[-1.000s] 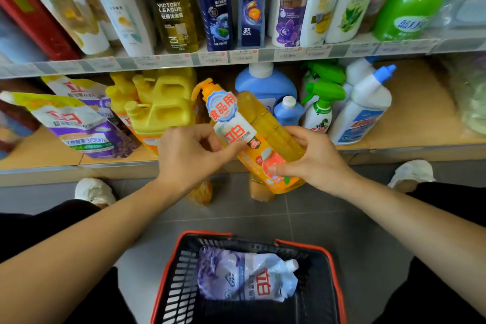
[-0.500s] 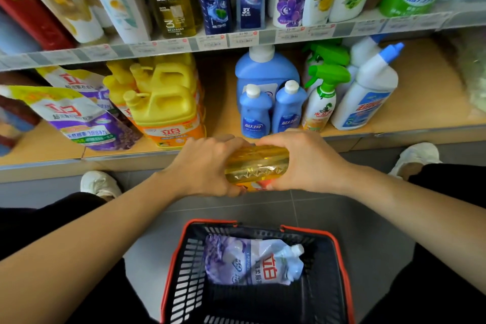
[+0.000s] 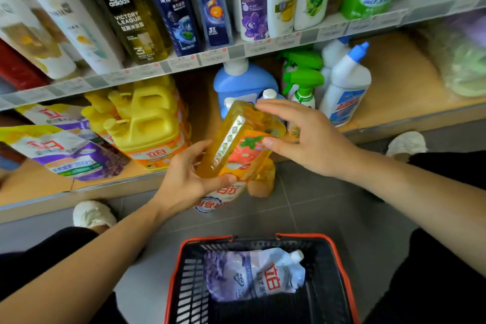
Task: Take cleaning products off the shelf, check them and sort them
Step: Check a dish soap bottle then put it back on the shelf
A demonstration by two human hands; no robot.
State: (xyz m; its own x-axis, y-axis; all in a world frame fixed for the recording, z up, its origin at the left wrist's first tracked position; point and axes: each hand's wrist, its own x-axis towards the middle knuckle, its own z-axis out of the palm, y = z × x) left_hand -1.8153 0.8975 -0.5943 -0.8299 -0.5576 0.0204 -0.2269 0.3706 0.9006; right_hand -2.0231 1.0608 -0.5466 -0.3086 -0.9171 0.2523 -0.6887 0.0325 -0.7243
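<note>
The orange bottle (image 3: 247, 139), level between both hands half a second before, was now tipped cap-down before the lower shelf (image 3: 394, 81). The left hand (image 3: 184, 179) gripped its neck end and the right hand (image 3: 310, 139) pinched its base. The check seemed unfinished, with the basket (image 3: 302, 235) waiting below.

Orange bottle (image 3: 244, 139) gripped by left hand (image 3: 184, 179) and right hand (image 3: 310, 137), red basket (image 3: 344, 271) below

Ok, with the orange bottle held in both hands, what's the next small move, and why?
Probably lower the orange bottle toward the basket: the left hand grips it, cap end down, the right hand holds its base, and there is room beside the pouch.
</note>
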